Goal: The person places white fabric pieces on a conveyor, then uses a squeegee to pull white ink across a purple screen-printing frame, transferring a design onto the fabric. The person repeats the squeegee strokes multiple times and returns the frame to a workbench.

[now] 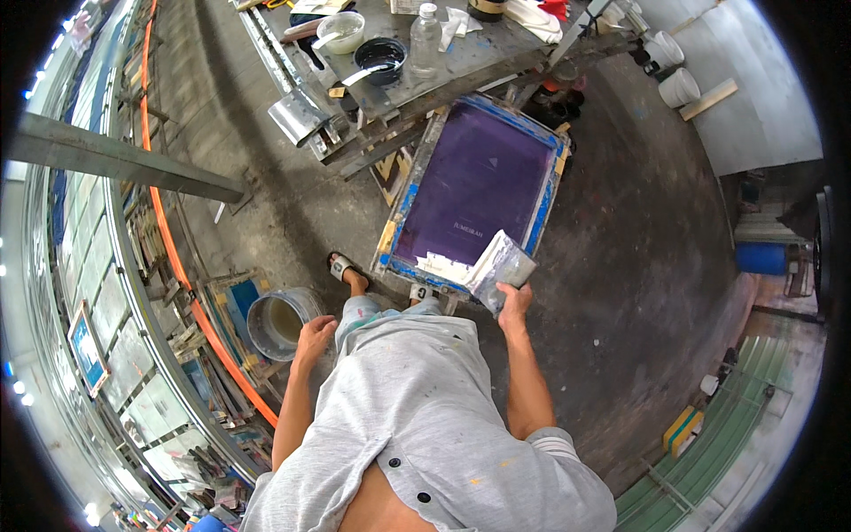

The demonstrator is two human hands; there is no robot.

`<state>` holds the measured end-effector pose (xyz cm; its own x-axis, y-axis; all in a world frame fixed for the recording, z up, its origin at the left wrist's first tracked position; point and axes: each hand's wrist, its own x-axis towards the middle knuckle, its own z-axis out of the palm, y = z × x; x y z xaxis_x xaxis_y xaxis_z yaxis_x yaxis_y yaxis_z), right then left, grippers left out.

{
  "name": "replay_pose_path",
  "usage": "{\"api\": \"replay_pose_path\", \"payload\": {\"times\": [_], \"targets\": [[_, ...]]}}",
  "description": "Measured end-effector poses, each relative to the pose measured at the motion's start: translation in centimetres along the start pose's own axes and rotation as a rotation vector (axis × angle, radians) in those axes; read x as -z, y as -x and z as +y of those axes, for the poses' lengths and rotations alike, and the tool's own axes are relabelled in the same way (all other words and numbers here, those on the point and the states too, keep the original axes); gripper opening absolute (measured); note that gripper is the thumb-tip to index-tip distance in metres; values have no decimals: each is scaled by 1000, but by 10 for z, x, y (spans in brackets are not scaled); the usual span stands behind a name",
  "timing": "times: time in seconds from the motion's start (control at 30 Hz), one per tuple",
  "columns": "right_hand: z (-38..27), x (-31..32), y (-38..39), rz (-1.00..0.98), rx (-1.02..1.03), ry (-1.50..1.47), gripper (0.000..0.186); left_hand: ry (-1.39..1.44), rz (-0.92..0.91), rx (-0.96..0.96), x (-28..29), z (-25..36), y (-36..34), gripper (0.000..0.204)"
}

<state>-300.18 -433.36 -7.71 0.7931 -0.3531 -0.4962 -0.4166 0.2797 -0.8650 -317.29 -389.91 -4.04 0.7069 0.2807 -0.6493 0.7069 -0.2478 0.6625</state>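
My right hand (514,306) grips a flat, grey, smeared squeegee-like tool (507,273) with a white edge along its upper left side. The tool overlaps the lower right corner of a screen-printing frame (483,173). Dark purple mesh fills this frame, with blue and yellow tape on its border and a ragged white patch (443,267) along the near edge. Its far end meets the worktable. Near the rim of a white bucket (310,304) hangs my left hand (316,337), fingers loosely bent and apart, with nothing visible in it. Cloudy liquid stands in the bucket.
On the worktable (479,66) are a tub of pale paste (350,40), a black bowl (390,75) and a clear bottle (426,44). A grey post (133,160) and orange rail (168,230) run along the left. White pails (679,87) stand at far right.
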Motion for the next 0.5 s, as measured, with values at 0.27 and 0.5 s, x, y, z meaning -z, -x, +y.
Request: {"api": "replay_pose_path", "payload": {"times": [0.27,0.5], "targets": [[-22,22,-16,-60,-275,-514,50,58,-184,-91,-13,67,-7,46],[-31,-74,49,-404,-517,-779,44,-21,-556,-447,-90,182,-14,90]]}}
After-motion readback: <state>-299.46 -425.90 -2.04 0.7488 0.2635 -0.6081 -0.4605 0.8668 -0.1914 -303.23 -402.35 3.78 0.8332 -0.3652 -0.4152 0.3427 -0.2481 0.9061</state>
